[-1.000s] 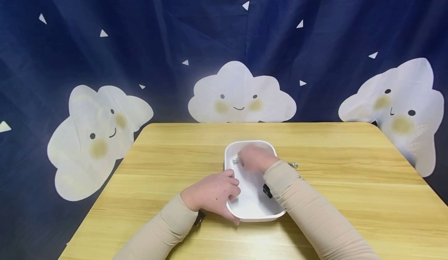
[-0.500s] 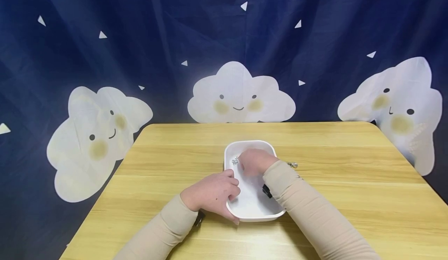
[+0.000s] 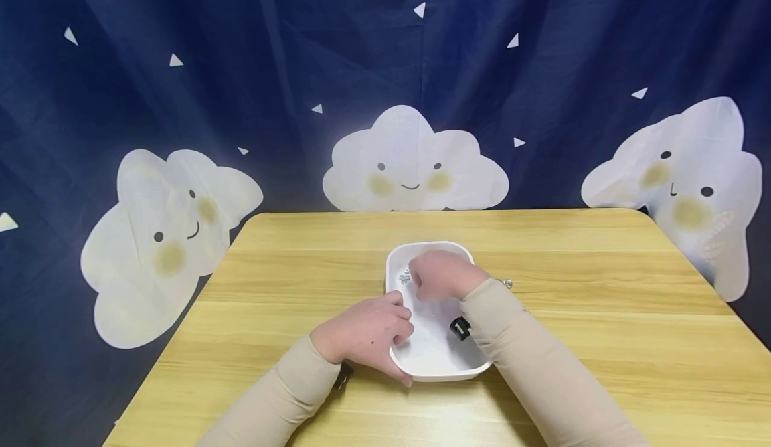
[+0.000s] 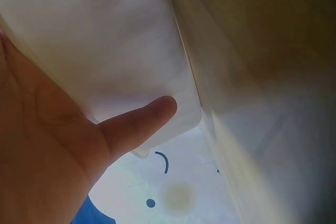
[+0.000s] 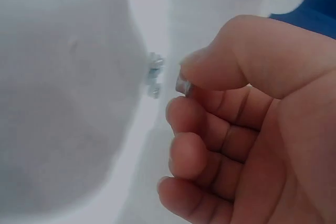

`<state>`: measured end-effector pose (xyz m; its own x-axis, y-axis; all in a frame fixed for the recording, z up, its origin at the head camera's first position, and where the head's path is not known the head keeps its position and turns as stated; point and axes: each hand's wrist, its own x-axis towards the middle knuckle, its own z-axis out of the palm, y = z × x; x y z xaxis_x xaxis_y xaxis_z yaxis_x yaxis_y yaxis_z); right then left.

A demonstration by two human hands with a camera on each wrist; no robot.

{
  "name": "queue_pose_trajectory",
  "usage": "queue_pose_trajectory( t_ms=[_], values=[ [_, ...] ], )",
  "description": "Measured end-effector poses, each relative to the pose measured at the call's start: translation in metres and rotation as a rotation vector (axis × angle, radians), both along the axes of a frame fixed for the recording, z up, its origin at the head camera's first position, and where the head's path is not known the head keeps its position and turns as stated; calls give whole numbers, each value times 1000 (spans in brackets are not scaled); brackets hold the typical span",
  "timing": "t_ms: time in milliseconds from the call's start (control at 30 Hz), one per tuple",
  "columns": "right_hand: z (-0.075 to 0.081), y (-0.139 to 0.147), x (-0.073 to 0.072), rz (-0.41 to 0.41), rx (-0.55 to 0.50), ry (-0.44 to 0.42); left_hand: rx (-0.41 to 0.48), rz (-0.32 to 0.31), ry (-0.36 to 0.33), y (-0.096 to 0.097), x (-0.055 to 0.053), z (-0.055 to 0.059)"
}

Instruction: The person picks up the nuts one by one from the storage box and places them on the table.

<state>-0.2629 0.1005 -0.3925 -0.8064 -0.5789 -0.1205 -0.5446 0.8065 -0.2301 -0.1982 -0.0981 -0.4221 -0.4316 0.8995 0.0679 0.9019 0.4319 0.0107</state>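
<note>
Right hand point(image 3: 442, 274) pinches metal piece point(image 5: 183, 85) over white tray point(image 3: 430, 360), cuff point(image 3: 492, 310) slightly farther right than 0.5 s ago; left hand point(image 3: 364, 332) grips tray.

Indoor, curtained-off tabletop setup; can't tell home from studio, the cloth hides the room. Navy curtain point(image 3: 361, 45) with visible folds hangs behind and along the sides of the counter point(image 3: 301, 259). Nursery-style print: smiling white clouds point(image 3: 415, 149), small white triangles point(image 3: 419, 10). Counter's light wood-grain, rounded far corners.
</note>
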Motion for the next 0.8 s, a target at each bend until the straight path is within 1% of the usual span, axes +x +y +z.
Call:
queue_pose_trajectory(
  t_ms=[133,200,333,433,567,667,800],
  values=[
    [6,3,3,5,-37,16,2,-1,0,0,0,0],
    [10,6,6,13,-54,39,5,-3,0,0,0,0],
    [21,11,15,20,-100,77,11,-9,-2,0,-1,0],
    [30,17,23,10,-148,84,17,-7,-4,0,-1,0],
    [41,26,31,-1,-196,117,20,0,-6,-1,-1,0],
    [45,33,34,-5,-220,135,20,0,-9,-1,0,0],
    [44,46,34,-39,-240,125,19,-10,-13,-1,0,0]
  ],
)
